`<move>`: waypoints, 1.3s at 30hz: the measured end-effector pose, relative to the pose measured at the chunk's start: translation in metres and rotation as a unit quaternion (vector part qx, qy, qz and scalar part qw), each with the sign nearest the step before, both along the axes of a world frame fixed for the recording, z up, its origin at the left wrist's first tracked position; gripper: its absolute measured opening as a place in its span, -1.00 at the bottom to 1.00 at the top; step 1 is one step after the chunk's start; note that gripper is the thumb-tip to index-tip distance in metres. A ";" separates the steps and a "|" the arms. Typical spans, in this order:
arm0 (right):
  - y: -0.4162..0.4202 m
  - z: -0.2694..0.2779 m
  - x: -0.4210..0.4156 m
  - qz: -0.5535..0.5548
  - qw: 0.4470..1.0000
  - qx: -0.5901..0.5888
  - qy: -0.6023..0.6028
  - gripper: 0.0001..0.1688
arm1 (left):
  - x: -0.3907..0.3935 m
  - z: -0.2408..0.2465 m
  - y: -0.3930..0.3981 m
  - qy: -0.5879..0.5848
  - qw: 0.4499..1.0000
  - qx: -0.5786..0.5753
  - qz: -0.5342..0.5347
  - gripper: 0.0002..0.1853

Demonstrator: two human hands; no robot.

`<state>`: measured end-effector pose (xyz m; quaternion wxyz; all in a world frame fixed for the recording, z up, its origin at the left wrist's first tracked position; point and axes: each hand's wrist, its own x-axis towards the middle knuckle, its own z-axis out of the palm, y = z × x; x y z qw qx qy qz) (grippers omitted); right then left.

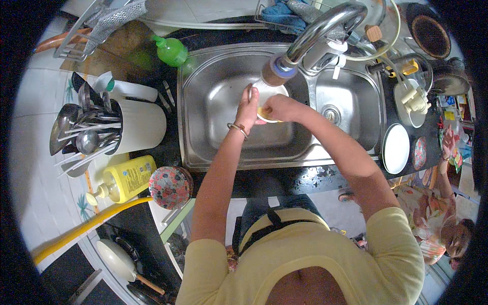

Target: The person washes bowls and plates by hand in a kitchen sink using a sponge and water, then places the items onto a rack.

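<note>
Over the large basin of a stainless steel sink, my left hand grips a white bowl by its left side, tilted towards me. My right hand is inside the bowl with curled fingers, pressing a yellow sponge or cloth against its near side. Most of the sponge is hidden under the fingers. Water runs from the chrome faucet through its filter head onto the bowl's far part.
A utensil holder, a yellow pump bottle and a floral-patterned round item stand left of the sink. A green soap bottle is behind it. White plates lie on the right. Another person is at the far right.
</note>
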<state>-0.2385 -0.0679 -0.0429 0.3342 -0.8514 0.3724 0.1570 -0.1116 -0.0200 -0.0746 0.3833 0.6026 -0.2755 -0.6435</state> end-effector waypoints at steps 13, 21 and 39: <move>0.002 -0.045 -0.001 -0.306 0.906 0.064 -0.285 -0.66 | -0.009 -0.010 0.003 0.152 0.988 0.015 -0.006 -0.37; 0.012 0.004 0.001 -0.024 0.989 -0.114 0.092 -0.79 | -0.004 -0.004 0.011 0.025 1.000 0.007 0.001 -0.41; 0.008 0.012 -0.015 0.087 0.977 -0.151 0.119 -0.76 | -0.012 -0.012 0.008 -0.080 0.994 0.009 0.072 -0.55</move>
